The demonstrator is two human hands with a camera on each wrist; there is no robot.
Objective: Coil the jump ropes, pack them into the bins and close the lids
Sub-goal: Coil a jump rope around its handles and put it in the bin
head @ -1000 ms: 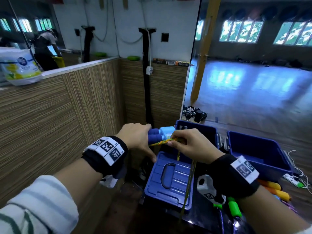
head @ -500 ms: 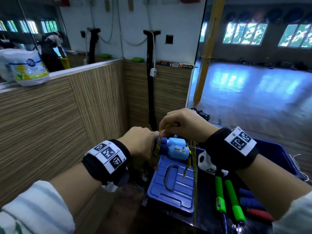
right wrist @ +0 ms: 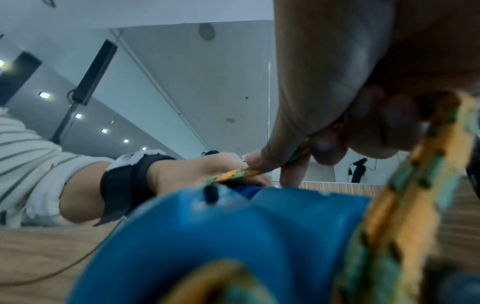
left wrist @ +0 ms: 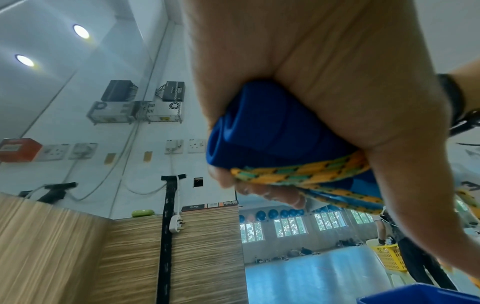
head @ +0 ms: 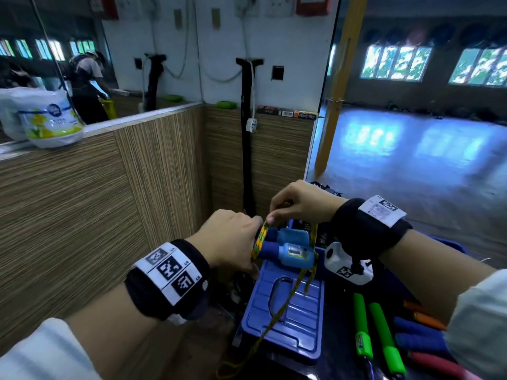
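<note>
Since half a second ago the right hand (head: pixel 303 201) has stayed raised above the handles (head: pixel 285 246), and the rope (head: pixel 259 238) now shows as several turns wound around their dark blue grips, close against the left hand (head: pixel 230 239). The left fingers (left wrist: pixel 262 189) are curled tight round the two handles, held side by side, pinning the yellow-and-green rope against them. The right fingers (right wrist: pixel 327 142) are together, pinching the rope just above the wound turns. From that pinch the rope drapes over the pale blue handle ends, to the right of the left fingers, and hangs down across the lid (head: pixel 285 316) below both hands. The bin (head: pixel 452 244) is mostly hidden behind the right wrist. Green handles (head: pixel 375 333) lie on the worktop (head: pixel 340 349) below the right forearm, well apart from the fingers.
</note>
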